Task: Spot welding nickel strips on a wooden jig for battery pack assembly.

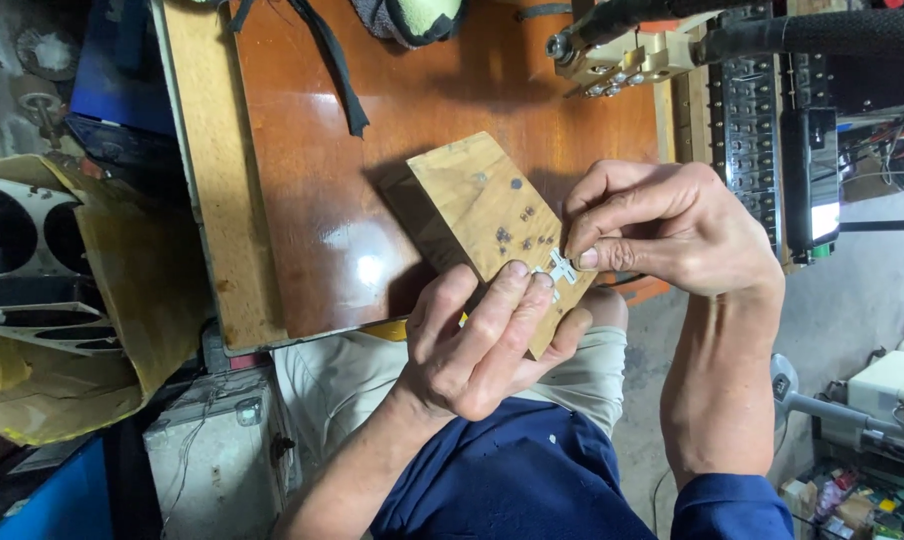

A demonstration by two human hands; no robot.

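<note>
Left hand (pixel 477 345) has its fingers curled, fingertips pressing a small white cross-shaped piece (pixel 562 266) against the near edge of a wooden block (pixel 482 215). Right hand (pixel 662 225) is closed in a pinch, thumb and forefinger gripping the same piece from the other side. The block lies tilted on a reddish wooden table (pixel 312 200), overhanging its front edge above the lap. Open table surface lies left of the block.

Small silver cross-shaped piece (pixel 562 266) flat on pitted wood block (pixel 492 225), near its edge.
</note>
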